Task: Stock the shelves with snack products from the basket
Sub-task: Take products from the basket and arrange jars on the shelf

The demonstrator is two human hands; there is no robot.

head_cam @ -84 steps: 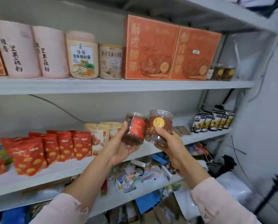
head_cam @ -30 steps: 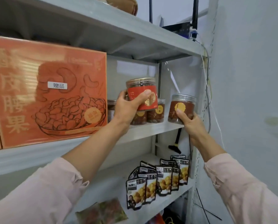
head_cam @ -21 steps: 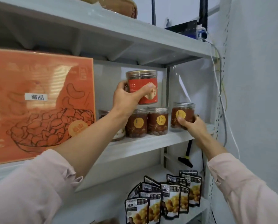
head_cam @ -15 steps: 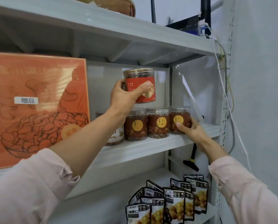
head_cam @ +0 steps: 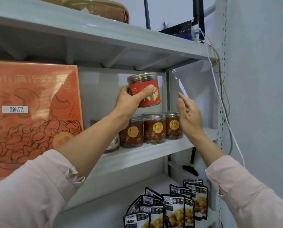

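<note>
My left hand (head_cam: pixel 130 100) grips a clear jar with a red label (head_cam: pixel 145 89), held upright in the air above a row of three brown-labelled jars (head_cam: pixel 154 128) on the middle shelf (head_cam: pixel 154 150). The rightmost of those jars (head_cam: pixel 172 125) stands at the end of the row. My right hand (head_cam: pixel 187 115) is raised in front of that jar with its fingers loosely spread and nothing in it. No basket is visible.
A large orange cashew box (head_cam: pixel 33 119) fills the shelf to the left. Another jar (head_cam: pixel 113 143) sits partly hidden behind my left forearm. Black snack pouches (head_cam: pixel 168 206) stand on the shelf below. The top shelf (head_cam: pixel 104 35) hangs close above the held jar. Cables (head_cam: pixel 219 96) run down the right upright.
My right hand set its brown jar at the right end of the row, let go and lifted away. My left hand kept the red-labelled jar raised above the row.
</note>
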